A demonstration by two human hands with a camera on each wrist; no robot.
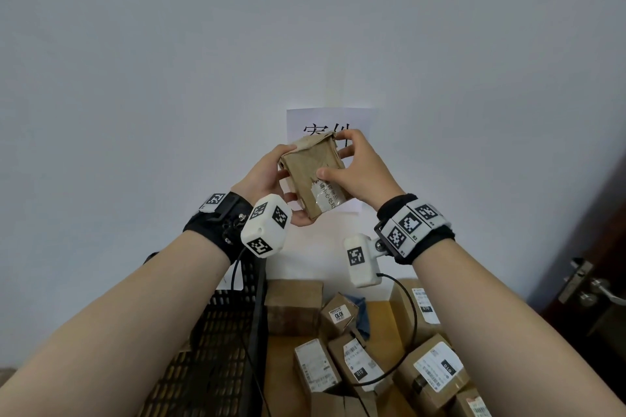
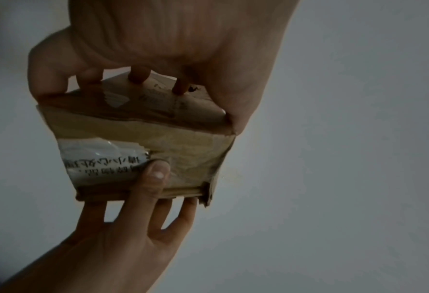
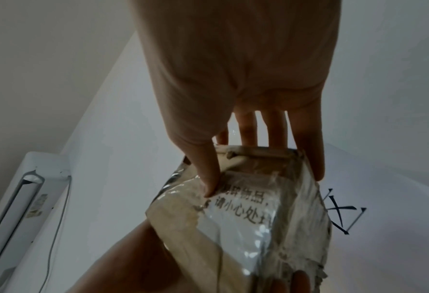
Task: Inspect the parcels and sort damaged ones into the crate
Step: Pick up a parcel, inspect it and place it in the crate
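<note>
Head view: a small brown parcel (image 1: 313, 176) is held up at chest height in front of the wall, well above the other parcels (image 1: 369, 359) on the table (image 1: 377, 315) and the black crate (image 1: 216, 342) at the left. It is cradled from below and behind by the left hand (image 1: 271, 179), fingers curled round its lower corner, while the right hand (image 1: 359, 173) pinches it with the thumb on the near face and the fingers over the far top edge. A torn white label (image 3: 243, 216) under wrinkled tape is seen in the right wrist view, and a frayed bottom corner in the left wrist view, so damage is judged likely. For the inspection to be done well, the parcel should be turned slowly so that each face and seam is checked, with pressure kept on the firm edges and not on the crumpled top flap. If damage is confirmed, it is best carried left and lowered into the crate, not dropped
</note>
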